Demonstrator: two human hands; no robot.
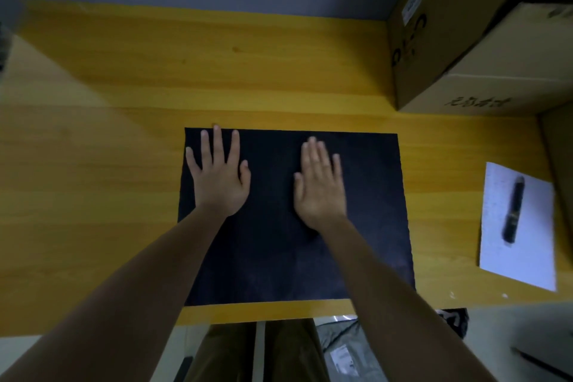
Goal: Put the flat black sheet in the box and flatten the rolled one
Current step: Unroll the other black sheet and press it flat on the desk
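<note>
A large black sheet point(366, 226) lies spread flat on the wooden table point(93, 164), near its front edge. My left hand point(220, 177) rests palm down on the sheet's far left part, fingers spread, fingertips at the far edge. My right hand point(319, 186) presses palm down near the sheet's middle, fingers together. Neither hand grips anything. A cardboard box point(465, 40) stands at the table's far right corner. No rolled sheet is visible.
A white paper point(533, 257) with a dark pen-like object point(513, 211) on it lies at the right of the table. Another brown box edge point(558, 146) shows at the far right. My legs and a grey bag point(341, 350) are below the table's front edge.
</note>
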